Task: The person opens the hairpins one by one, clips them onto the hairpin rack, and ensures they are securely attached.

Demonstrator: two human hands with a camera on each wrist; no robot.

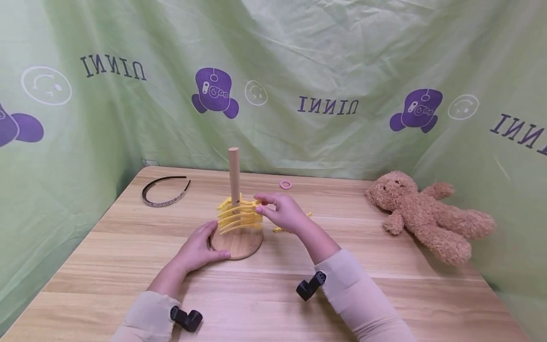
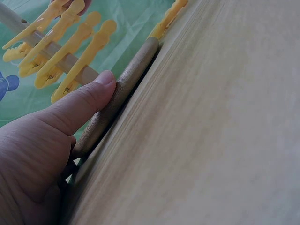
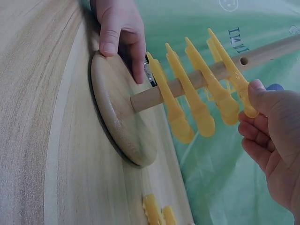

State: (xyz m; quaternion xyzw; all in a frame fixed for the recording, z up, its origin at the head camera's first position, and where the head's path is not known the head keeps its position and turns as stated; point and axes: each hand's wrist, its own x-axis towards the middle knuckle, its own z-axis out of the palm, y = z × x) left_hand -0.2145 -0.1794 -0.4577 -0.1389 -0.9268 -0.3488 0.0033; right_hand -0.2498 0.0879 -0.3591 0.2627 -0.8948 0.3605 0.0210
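A wooden stand [image 1: 234,178] has a round base [image 3: 119,115] and an upright post with holes in it. Several yellow plastic hair clips [image 3: 176,105] sit one above another across the post. My left hand [image 1: 200,249] grips the near left rim of the base, thumb on the edge, with its other fingers partly hidden. Thumb and fingers of my right hand [image 1: 283,213] pinch the rounded end of the uppermost yellow hair clip [image 3: 234,75], which lies against the post. In the left wrist view, the left thumb [image 2: 96,93] presses the base's edge.
More yellow clips [image 3: 157,211] lie on the table right of the base. A dark, glittery headband [image 1: 164,203] is at the back left, and a pink ring [image 1: 285,185] lies behind the stand. On the right lies a brown teddy bear [image 1: 420,211]. Green printed cloth [image 1: 273,133] surrounds the table.
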